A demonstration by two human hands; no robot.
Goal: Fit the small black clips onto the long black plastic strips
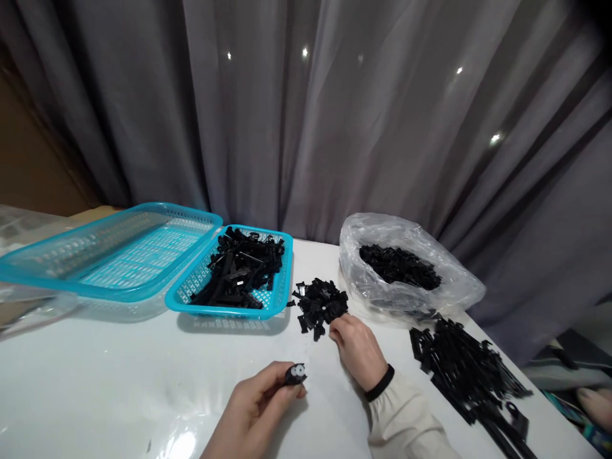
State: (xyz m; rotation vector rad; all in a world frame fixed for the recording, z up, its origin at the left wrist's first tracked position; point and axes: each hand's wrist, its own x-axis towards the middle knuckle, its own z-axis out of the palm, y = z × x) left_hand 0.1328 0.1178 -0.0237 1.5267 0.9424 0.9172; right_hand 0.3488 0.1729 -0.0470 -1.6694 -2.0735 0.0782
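Observation:
Between the thumb and fingers of my left hand (261,411) is a black plastic part (295,375) with small white round pieces at its end. The hand is closed around it, above the white table. My right hand (359,350) reaches to the near right edge of a pile of small black plastic pieces (321,303). Its fingertips are pinched together at the pile, and whatever may be between them is hidden. A dark band circles the right wrist at the cuff of a light sleeve.
A blue basket (229,312) holding black parts stands left of the pile, beside a larger blue basket (115,294). An open clear plastic bag (454,287) of black pieces sits at the back right. Long black strips (463,363) lie in front of it. Grey curtain (296,127) hangs behind.

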